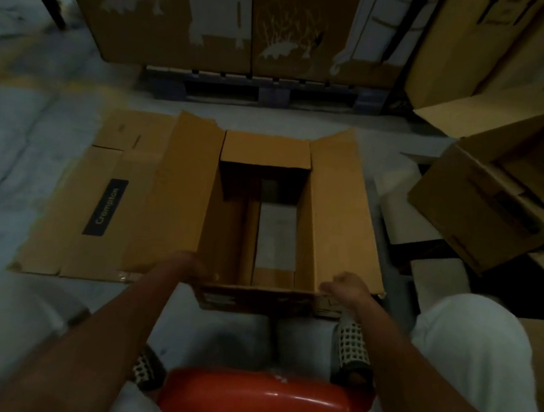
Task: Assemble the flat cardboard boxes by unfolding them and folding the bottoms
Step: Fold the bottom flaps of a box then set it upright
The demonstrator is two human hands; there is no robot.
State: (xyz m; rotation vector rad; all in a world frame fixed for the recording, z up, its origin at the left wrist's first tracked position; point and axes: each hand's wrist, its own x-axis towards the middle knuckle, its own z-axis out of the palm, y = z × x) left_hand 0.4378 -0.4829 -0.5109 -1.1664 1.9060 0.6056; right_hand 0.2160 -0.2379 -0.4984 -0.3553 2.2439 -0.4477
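Note:
An unfolded brown cardboard box (334, 213) stands on the floor in front of me, its long side flaps spread left and right and its far end flap upright. Grey floor shows through a gap inside it. My left hand (191, 264) grips the box's near left corner, fingers over the edge. At the near right corner my right hand (344, 287) holds the near wall where it meets the right flap. A flat cardboard box (94, 206) with a dark "Crompton" label lies on the floor to the left, partly under the left flap.
An assembled open box (488, 203) lies tilted at the right among flat white and brown sheets. Tall printed cartons (217, 16) stand on a dark pallet (270, 93) at the back. I sit on a red stool (261, 408), with my knees and perforated shoes beside it.

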